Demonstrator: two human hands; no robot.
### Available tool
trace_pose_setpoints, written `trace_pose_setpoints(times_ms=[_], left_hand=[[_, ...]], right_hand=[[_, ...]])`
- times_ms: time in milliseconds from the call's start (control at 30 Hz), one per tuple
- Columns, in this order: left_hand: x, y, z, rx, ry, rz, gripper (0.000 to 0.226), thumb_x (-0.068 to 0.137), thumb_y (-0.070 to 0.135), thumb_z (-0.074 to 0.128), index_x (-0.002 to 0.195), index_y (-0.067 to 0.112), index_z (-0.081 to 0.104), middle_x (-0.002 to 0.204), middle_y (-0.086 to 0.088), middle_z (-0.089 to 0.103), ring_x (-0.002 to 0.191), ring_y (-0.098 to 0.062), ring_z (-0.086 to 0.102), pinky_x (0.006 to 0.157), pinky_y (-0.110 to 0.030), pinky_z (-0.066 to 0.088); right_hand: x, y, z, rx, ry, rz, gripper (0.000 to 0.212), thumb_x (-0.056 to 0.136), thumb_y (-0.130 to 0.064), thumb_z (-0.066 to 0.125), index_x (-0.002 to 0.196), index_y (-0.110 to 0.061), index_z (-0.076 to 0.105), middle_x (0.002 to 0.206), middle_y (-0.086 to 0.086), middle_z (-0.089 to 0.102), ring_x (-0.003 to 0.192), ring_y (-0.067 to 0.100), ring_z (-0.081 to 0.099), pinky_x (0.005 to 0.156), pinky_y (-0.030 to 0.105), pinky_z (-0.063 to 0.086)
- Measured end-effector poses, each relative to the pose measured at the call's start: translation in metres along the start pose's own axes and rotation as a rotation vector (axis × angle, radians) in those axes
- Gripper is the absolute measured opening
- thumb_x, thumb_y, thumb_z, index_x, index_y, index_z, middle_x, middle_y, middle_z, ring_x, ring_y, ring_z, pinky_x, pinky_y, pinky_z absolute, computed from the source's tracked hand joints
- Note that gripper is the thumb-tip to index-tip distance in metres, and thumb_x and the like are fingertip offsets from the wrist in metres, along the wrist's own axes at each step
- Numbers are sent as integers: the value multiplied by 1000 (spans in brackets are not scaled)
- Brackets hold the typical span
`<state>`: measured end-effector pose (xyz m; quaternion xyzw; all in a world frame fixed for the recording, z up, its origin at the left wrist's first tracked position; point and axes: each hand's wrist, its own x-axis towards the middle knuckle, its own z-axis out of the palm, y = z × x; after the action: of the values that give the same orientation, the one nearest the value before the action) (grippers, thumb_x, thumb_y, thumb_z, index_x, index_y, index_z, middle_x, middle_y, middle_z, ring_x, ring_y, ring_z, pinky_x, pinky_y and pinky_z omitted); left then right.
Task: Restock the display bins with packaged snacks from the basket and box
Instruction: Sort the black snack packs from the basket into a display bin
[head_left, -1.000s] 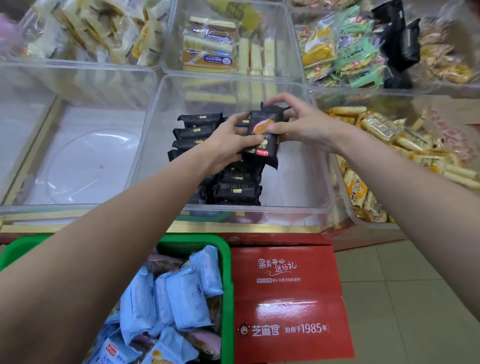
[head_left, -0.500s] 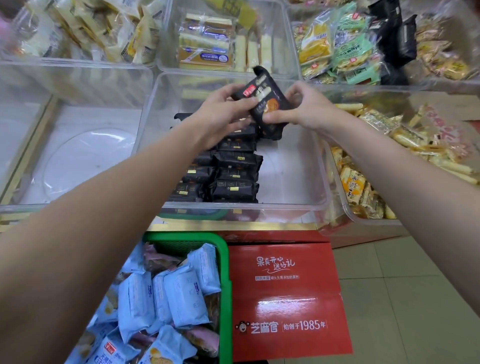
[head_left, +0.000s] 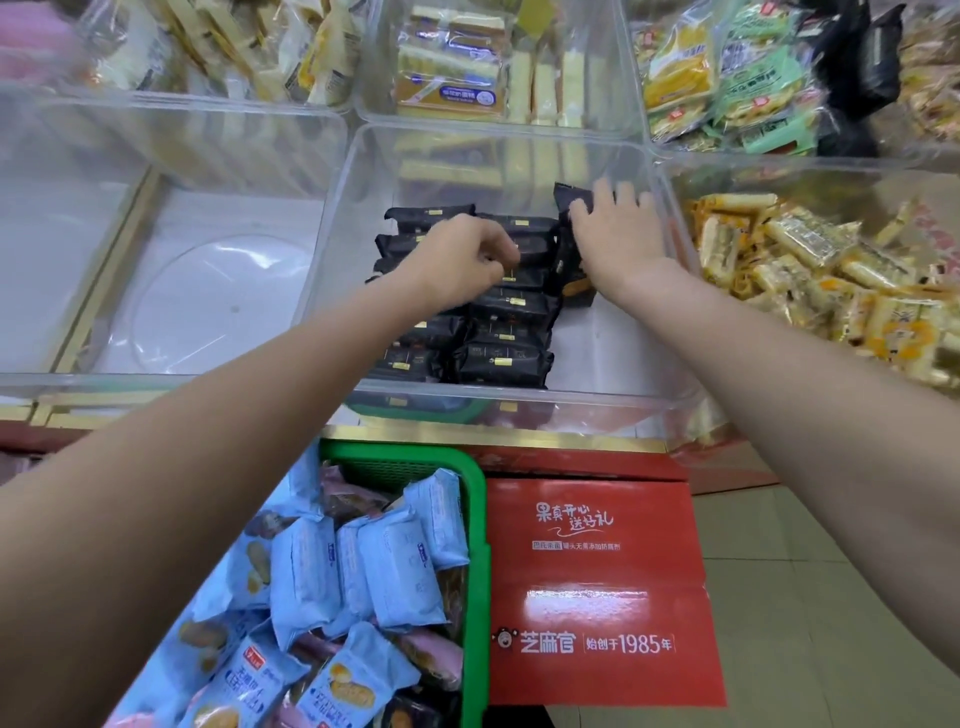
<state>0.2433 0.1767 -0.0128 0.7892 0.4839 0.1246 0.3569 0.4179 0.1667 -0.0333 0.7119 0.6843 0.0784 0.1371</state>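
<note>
Both hands are inside the clear plastic display bin (head_left: 644, 405) in the middle of the counter, working on the rows of black foil snack packets (head_left: 511, 332) stacked along its left half. The right hand (head_left: 613, 234) lies with straight fingers pressed over a black packet standing on edge (head_left: 569, 200) at the far right end of the rows, so it pushes rather than grips. The left hand (head_left: 462, 260) rests on the rows with curled fingers; whether it pinches a packet I cannot tell. The step looks like seating this packet to begin a new column, and it goes best if the right hand keeps the packet upright and snug against the neighbouring row while the left steadies the stack so nothing topples. The bare right half of the bin floor leaves room for more. Near the person, the green plastic basket (head_left: 480, 571) holds pale blue packets (head_left: 395, 566), and the red cardboard box (head_left: 597, 587) sits closed just right of it.
</note>
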Motion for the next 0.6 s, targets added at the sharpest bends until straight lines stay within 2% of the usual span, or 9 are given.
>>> trace_pose_setpoints(times_ms=[67,167,267,367,433,500,600], left_hand=[[-13,-5,-1,-44,60,33,23,88,2,49,94,18,65,89,8,64,76,-8,56,77,-18,44],[-36,-11,-3,-63,120,55,24,87,1,48,93,17,66,70,17,55,71,-6,58,70,-17,46],[-63,-11,-10,-86,212,84,27,84,-3,47,94,10,68,72,14,57,76,-12,61,73,-20,47],[-100,-15,-24,-95,366,176,26,79,0,45,87,8,69,76,7,61,73,-10,59,70,-24,46],[-133,-26,-29,-55,404,233,25,77,8,43,81,7,67,76,2,62,69,-9,55,67,-25,44],[-170,-43,-24,-35,354,227,27,75,14,40,76,7,65,73,1,61,63,-9,50,63,-21,39],[-221,-75,-1,-11,84,169,31,73,21,38,78,9,66,74,-3,65,67,-8,50,61,-18,38]], right_hand=[[-4,-3,-6,51,47,36,50,84,-10,62,127,-3,39,128,21,42,115,39,46,92,43,36],[-20,-8,-27,220,85,-103,34,90,-20,55,119,-4,47,120,18,49,111,36,48,90,43,37],[-49,-22,-50,460,154,-296,17,90,-16,51,100,-6,59,101,13,59,98,31,54,79,36,38],[-87,-49,-71,709,238,-514,13,85,-14,53,88,-7,64,79,6,65,72,22,58,66,33,44],[-117,-74,-76,798,225,-634,14,81,-15,54,85,-9,65,71,0,63,62,14,53,61,29,43],[-146,-99,-67,785,145,-768,14,81,-18,52,82,-10,64,68,-3,57,60,14,51,57,29,43],[-184,-134,-38,614,-149,-945,16,84,-17,51,84,-10,65,79,6,64,77,27,60,61,34,43]])
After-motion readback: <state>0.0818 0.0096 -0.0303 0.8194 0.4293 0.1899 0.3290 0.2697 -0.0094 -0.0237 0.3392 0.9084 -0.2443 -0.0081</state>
